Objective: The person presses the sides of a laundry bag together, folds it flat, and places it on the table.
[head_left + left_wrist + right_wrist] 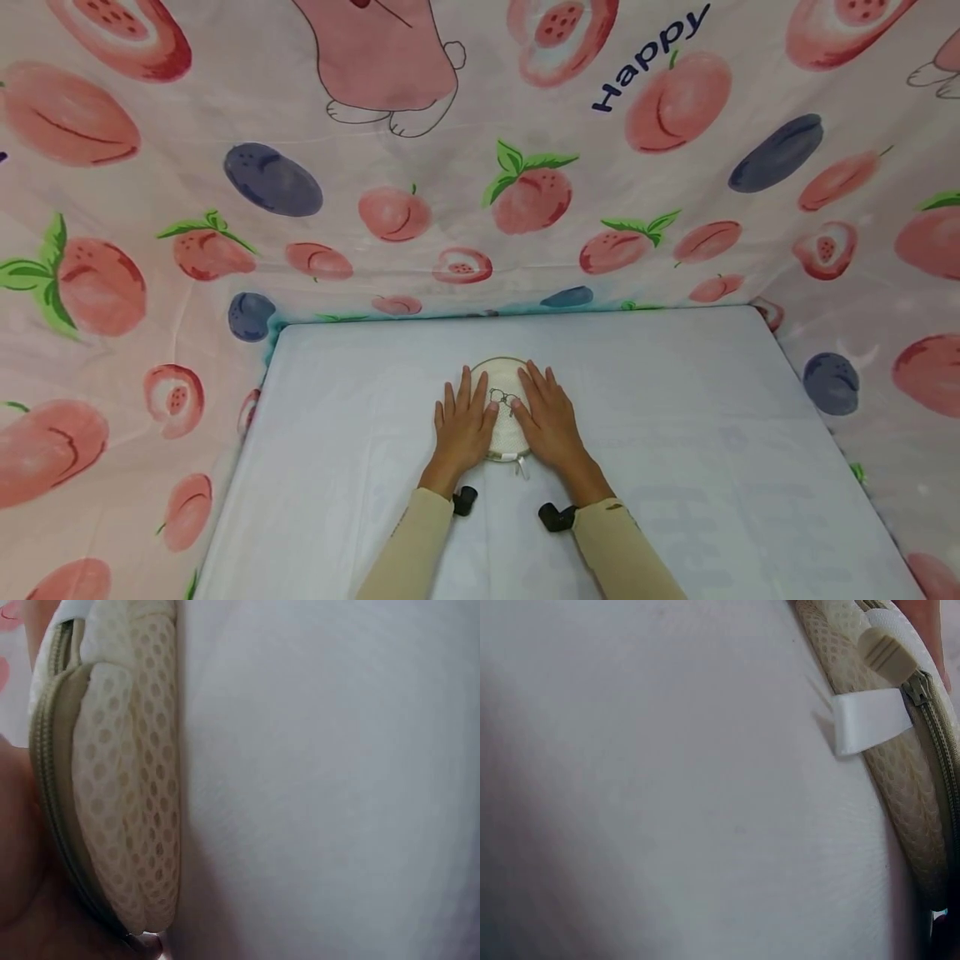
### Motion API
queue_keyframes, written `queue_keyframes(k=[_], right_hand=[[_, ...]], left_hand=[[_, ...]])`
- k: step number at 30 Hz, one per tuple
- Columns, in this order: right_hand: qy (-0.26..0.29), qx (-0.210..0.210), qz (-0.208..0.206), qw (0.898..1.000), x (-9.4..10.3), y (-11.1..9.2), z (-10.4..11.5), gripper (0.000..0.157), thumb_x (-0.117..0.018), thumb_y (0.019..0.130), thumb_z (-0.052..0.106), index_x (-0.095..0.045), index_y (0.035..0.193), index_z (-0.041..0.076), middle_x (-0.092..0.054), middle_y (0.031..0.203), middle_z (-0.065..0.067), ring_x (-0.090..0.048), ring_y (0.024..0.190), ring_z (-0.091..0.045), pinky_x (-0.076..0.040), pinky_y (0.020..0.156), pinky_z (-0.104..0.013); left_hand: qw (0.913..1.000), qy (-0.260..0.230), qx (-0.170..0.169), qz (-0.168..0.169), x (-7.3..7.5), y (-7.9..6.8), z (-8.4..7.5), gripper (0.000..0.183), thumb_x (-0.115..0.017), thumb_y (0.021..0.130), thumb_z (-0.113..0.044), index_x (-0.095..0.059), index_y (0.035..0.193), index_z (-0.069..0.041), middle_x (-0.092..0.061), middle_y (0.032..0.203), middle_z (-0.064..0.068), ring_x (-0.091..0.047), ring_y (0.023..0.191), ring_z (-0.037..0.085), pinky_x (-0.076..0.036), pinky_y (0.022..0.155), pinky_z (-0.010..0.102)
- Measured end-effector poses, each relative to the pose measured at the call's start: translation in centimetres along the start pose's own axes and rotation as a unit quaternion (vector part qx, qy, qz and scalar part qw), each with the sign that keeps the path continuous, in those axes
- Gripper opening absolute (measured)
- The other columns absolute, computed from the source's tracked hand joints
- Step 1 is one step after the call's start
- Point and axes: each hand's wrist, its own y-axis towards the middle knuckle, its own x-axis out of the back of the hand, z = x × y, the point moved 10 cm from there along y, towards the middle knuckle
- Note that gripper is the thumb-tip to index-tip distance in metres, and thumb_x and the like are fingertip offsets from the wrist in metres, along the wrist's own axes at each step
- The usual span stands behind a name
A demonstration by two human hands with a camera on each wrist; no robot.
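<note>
A round cream mesh laundry bag (510, 435) lies on the white table, a small line-drawn bear on its top. My left hand (461, 429) rests on its left side with fingers straight and spread. On the right side, my right hand (553, 425) lies the same way, and both thumbs point in toward the drawing. The left wrist view shows the honeycomb mesh side wall (124, 787) with an olive zipper (49, 750) along its upper edge. In the right wrist view, a beige zipper pull (889, 656) and a white fabric tag (870, 720) stick out from the rim.
The white table (337, 467) spreads out around the bag. Behind it and at both sides hangs a pink curtain (450, 158) printed with peaches. Black wrist cameras (557, 517) sit at the cuffs of the beige sleeves (626, 550).
</note>
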Motion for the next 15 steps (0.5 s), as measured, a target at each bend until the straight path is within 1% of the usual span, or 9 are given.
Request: queue_keyframes(k=[7, 12, 15], right_hand=[[-0.021, 0.009, -0.011, 1.0, 0.37, 0.03, 0.29, 0.058, -0.046, 0.108, 0.038, -0.038, 0.158, 0.01, -0.03, 0.168, -0.012, -0.025, 0.152, -0.05, -0.027, 0.115, -0.071], [-0.022, 0.004, -0.002, 1.0, 0.23, 0.06, 0.24, 0.058, -0.046, 0.108, 0.039, -0.038, 0.158, 0.011, -0.029, 0.168, -0.011, -0.025, 0.152, -0.051, -0.026, 0.116, -0.07], [-0.027, -0.001, 0.007, 1.0, -0.05, 0.11, 0.05, 0.059, -0.044, 0.108, 0.041, -0.036, 0.16, 0.013, -0.027, 0.169, -0.009, -0.024, 0.152, -0.049, -0.026, 0.118, -0.068]], left_hand=[[0.9999, 0.014, 0.004, 0.003, -0.27, 0.15, 0.11, 0.061, -0.028, 0.11, -0.05, -0.017, 0.165, -0.025, 0.001, 0.174, 0.004, 0.0, 0.157, 0.047, -0.007, 0.122, 0.069], [0.9999, 0.015, 0.002, -0.001, -0.32, 0.15, 0.16, 0.061, -0.03, 0.11, -0.048, -0.018, 0.165, -0.025, 0.0, 0.174, 0.005, -0.001, 0.157, 0.047, -0.008, 0.121, 0.069], [0.9999, 0.012, -0.001, -0.005, -0.25, 0.09, 0.18, 0.061, -0.031, 0.11, -0.047, -0.019, 0.165, -0.024, -0.002, 0.174, 0.006, -0.001, 0.157, 0.047, -0.008, 0.121, 0.069]])
